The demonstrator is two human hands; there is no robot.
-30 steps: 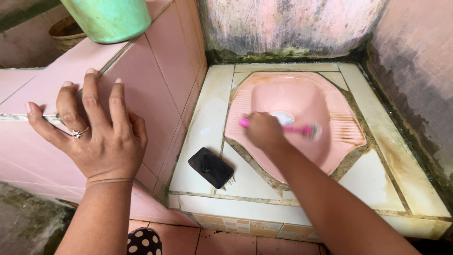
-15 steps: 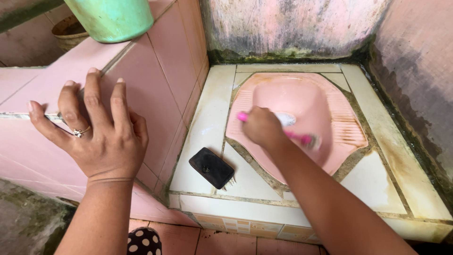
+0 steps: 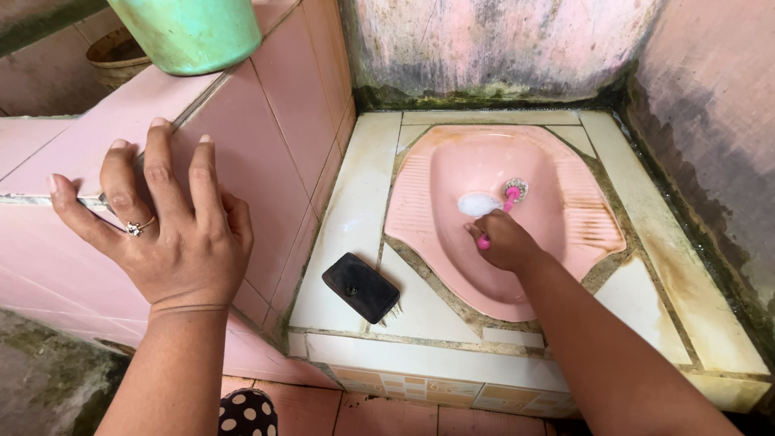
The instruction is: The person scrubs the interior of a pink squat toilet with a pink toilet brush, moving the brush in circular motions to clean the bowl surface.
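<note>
Pink brush point(image 3: 507, 200) clamped in right hand point(image 3: 502, 241); left hand point(image 3: 165, 222) spread on ledge point(image 3: 81, 137); one black brush point(image 3: 361, 287).

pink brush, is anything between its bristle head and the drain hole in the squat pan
Nothing visible. The right hand holds the pink brush with its bristle head right beside the drain hole, inside the pink squat pan; the black scrub brush lies outside, on the tiled platform.
</note>
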